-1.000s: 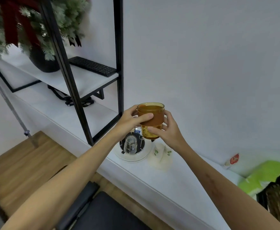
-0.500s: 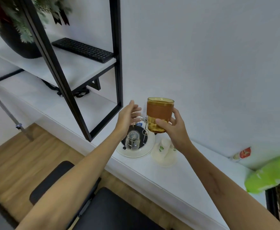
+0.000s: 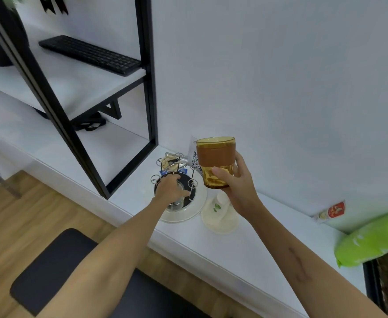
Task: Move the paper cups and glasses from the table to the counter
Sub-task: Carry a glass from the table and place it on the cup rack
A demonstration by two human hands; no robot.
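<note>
Amber glass (image 3: pixel 216 161) held upright in the air above the white counter (image 3: pixel 245 253), right hand (image 3: pixel 236 187) gripping its lower half.

The left hand (image 3: pixel 171 190) reaches down into the wire cup rack (image 3: pixel 177 177) on its round white tray (image 3: pixel 197 203), fingers curled around a small clear glass (image 3: pixel 177 201) standing there (mostly hidden under the hand). Just right of the tray, upside-down paper cups (image 3: pixel 219 214) with a green leaf print sit on the counter, directly below the amber glass. A black keyboard (image 3: pixel 89 53) lies on the shelf at upper left.
</note>
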